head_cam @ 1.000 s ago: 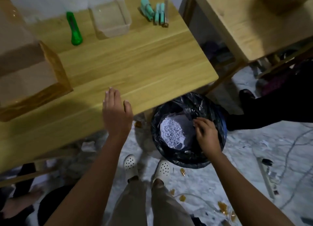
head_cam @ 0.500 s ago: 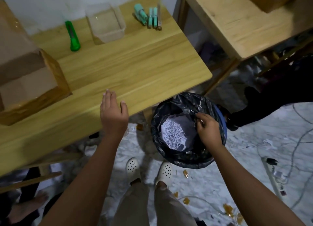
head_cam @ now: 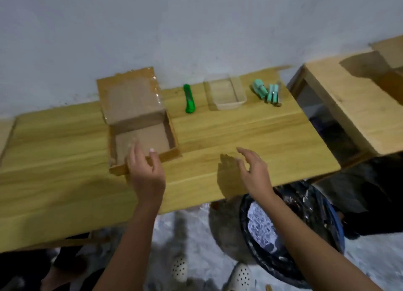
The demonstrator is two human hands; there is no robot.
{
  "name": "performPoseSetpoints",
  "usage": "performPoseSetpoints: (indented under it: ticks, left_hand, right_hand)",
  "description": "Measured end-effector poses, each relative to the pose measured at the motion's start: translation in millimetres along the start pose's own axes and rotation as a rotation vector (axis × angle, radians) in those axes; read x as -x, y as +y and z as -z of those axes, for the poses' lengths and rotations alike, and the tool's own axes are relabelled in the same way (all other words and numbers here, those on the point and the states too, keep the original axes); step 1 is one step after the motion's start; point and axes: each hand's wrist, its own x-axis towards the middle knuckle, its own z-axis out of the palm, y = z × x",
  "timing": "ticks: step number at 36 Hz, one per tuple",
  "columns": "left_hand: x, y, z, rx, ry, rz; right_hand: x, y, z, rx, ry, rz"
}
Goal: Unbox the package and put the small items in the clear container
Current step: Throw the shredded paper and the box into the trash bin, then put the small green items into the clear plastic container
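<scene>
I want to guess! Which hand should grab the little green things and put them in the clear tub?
Probably the right hand. It is empty, open, and on the same side as the little green things and the clear tub. The left hand is at the cardboard box.

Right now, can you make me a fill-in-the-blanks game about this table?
1. The cardboard box on the wooden table has its lid ____.
2. The utility knife is coloured ____.
3. The clear container has ____ inside it.
4. The left hand touches the box's ____ edge.

Missing words: open; green; nothing; near
</scene>
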Motion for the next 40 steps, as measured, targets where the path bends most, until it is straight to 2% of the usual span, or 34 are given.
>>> performPoseSetpoints:
  ticks: [3,5,9,12,17,24,29,34,40]
  left_hand:
    - [-47.5,-35.5,29.4,0.019,0.092,0.132]
    - [-73.9,-57.8,42.0,0.020,0.077,0.231]
    - [-106.2,-94.7,46.2,0.082,-0.101,0.403]
    - [-109.0,-103.4,40.7,0.138,-0.257,0.465]
    - [-99.0,-94.8,31.3,0.233,-0.289,0.478]
    - [-66.7,-19.3,-3.4,0.417,-0.462,0.443]
    - [-24.0,44.9,-55.6,0.465,-0.631,0.328]
    - [47.5,102.7,-104.6,0.519,-0.882,0.242]
    - [147.4,153.1,-155.2,0.502,-1.094,0.147]
  right_hand:
    - [-32.5,-43.2,-54.1,-0.130,-0.111,-0.014]
    - [-51.1,-69.5,-84.4,-0.229,-0.163,-0.058]
    - [-78.4,-98.3,-127.4,-0.272,-0.194,-0.142]
    - [-85.4,-100.3,-145.6,-0.244,-0.188,-0.172]
    - [-74.0,-95.5,-146.3,-0.298,-0.126,-0.182]
    - [-41.6,-69.5,-72.8,-0.426,0.138,-0.278]
    - [-4.0,-23.9,6.6,-0.493,0.343,-0.386]
    - [52.7,38.2,78.5,-0.434,0.518,-0.475]
    - [136.6,111.7,140.3,-0.422,0.670,-0.611]
